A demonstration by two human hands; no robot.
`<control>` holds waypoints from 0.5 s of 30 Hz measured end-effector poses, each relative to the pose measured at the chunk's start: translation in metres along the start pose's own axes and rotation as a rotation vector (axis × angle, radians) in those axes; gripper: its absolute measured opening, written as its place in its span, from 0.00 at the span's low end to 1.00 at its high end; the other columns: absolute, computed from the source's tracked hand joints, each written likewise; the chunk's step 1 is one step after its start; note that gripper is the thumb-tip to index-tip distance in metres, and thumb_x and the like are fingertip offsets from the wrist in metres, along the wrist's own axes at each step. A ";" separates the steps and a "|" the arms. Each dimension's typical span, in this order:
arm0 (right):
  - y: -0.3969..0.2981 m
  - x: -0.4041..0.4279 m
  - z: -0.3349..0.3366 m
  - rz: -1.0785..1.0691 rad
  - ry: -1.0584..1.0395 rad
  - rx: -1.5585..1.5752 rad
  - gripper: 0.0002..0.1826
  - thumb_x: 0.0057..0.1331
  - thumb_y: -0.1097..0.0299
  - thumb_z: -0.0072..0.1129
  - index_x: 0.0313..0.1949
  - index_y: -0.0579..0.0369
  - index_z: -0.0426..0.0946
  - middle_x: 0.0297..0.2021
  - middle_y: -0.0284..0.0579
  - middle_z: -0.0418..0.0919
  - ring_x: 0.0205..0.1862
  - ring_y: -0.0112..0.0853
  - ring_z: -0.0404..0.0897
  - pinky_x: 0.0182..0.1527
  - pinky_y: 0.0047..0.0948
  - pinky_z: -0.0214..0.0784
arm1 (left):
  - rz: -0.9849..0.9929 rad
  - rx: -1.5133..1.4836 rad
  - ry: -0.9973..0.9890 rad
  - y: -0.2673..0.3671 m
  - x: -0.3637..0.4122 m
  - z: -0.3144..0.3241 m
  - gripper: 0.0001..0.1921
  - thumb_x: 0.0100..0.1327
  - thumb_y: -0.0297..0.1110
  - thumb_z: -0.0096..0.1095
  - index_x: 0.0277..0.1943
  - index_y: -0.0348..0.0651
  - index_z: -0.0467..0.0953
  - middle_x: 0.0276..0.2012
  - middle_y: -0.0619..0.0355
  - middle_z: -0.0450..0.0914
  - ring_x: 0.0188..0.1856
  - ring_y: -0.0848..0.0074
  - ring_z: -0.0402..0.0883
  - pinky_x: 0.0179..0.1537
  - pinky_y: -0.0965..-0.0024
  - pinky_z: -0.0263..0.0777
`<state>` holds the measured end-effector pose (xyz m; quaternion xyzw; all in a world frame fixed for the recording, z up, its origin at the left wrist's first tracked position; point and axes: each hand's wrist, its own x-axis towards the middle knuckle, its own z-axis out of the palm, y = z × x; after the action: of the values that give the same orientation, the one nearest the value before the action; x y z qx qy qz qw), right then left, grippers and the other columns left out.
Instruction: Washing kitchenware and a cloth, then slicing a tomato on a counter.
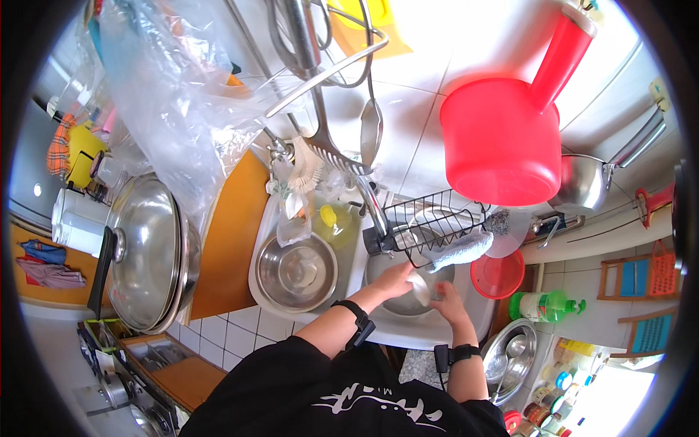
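Over the right basin of a white double sink, my left hand grips a small white dish-like piece, seen edge-on. My right hand is just to its right with fingers curled; whether it holds anything is unclear from blur. Below both hands lies a round metal bowl, partly hidden by them. Just above hangs a black wire rack by the faucet, with a pale blue cloth draped on its edge.
A steel basin sits in the left sink beside a yellow-capped bottle. A red dipper and metal utensils hang overhead. To the right are a red strainer basket and a green pump bottle. A lidded pan stands left.
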<state>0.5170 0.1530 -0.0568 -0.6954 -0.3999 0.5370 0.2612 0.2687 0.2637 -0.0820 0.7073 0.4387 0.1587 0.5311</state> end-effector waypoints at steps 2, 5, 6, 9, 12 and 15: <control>-0.018 -0.003 0.013 -0.170 -0.027 -0.127 0.55 0.59 0.72 0.83 0.82 0.52 0.61 0.70 0.51 0.77 0.73 0.47 0.77 0.75 0.48 0.72 | 0.074 0.004 -0.051 0.009 -0.006 -0.004 0.29 0.63 0.27 0.70 0.69 0.45 0.77 0.54 0.45 0.90 0.55 0.51 0.92 0.55 0.53 0.83; -0.054 -0.002 0.037 -0.154 -0.251 0.067 0.65 0.54 0.72 0.87 0.87 0.45 0.55 0.76 0.50 0.73 0.77 0.49 0.74 0.79 0.49 0.70 | -0.038 -0.338 -0.069 0.004 -0.011 -0.005 0.29 0.63 0.27 0.68 0.69 0.41 0.77 0.59 0.50 0.88 0.60 0.59 0.89 0.58 0.58 0.83; -0.052 -0.003 0.039 -0.132 -0.309 0.210 0.65 0.55 0.71 0.88 0.88 0.44 0.54 0.77 0.49 0.72 0.77 0.49 0.74 0.78 0.49 0.72 | -0.064 -0.456 -0.079 0.013 -0.011 -0.004 0.30 0.63 0.27 0.68 0.69 0.40 0.76 0.60 0.51 0.87 0.62 0.61 0.87 0.59 0.60 0.82; -0.057 -0.012 0.054 -0.003 -0.336 0.701 0.60 0.61 0.65 0.88 0.86 0.41 0.56 0.77 0.45 0.72 0.76 0.47 0.75 0.71 0.56 0.77 | -0.214 -0.916 0.037 0.035 -0.015 -0.001 0.32 0.65 0.31 0.68 0.72 0.40 0.71 0.61 0.51 0.84 0.64 0.63 0.85 0.63 0.61 0.80; -0.080 -0.016 0.085 0.080 -0.311 0.915 0.50 0.67 0.55 0.86 0.82 0.39 0.62 0.74 0.42 0.74 0.75 0.46 0.75 0.67 0.63 0.80 | -0.267 -1.136 0.202 0.018 -0.018 0.009 0.29 0.74 0.39 0.66 0.74 0.42 0.69 0.61 0.49 0.84 0.67 0.63 0.83 0.66 0.57 0.78; -0.068 -0.003 0.090 0.218 -0.232 0.945 0.44 0.71 0.50 0.83 0.79 0.35 0.65 0.71 0.41 0.78 0.71 0.45 0.78 0.65 0.61 0.80 | -0.289 -1.098 0.186 0.021 -0.024 0.023 0.26 0.86 0.53 0.54 0.76 0.49 0.72 0.67 0.53 0.83 0.71 0.63 0.80 0.68 0.51 0.77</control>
<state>0.4119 0.1814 -0.0271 -0.4745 -0.0643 0.7575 0.4438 0.2802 0.2293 -0.0663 0.2437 0.4290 0.3508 0.7959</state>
